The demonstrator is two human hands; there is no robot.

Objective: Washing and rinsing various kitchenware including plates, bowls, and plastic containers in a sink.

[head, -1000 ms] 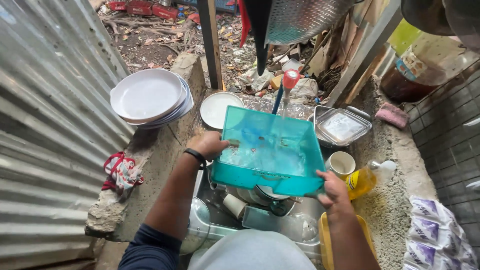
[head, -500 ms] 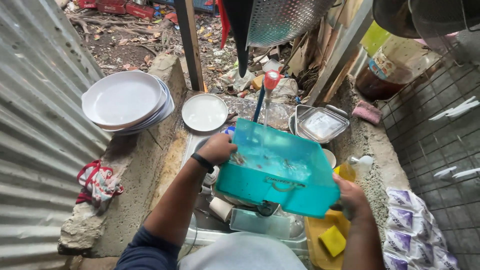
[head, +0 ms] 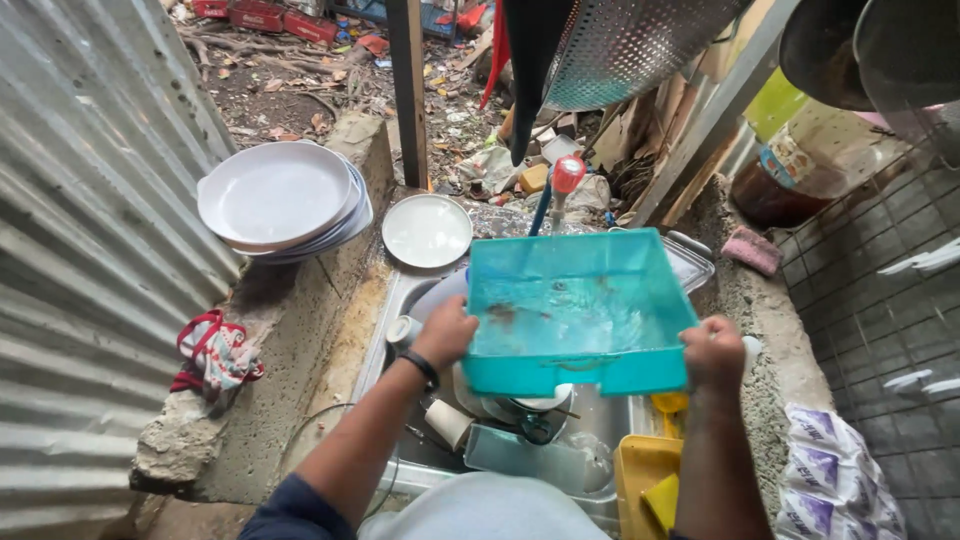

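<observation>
I see even, soft daylight coming from the far open side, with no hard shadows. The white plates [head: 275, 195] at far left run nearly overexposed, and wet glare sits on the teal tray [head: 575, 310]. Edges bow from the wide lens; focus holds throughout.

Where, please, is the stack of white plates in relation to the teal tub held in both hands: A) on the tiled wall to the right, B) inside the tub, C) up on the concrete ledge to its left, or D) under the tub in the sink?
C: the stack of white plates rests on the concrete ledge, left of the teal tub that the left hand and right hand hold over the sink.
</observation>
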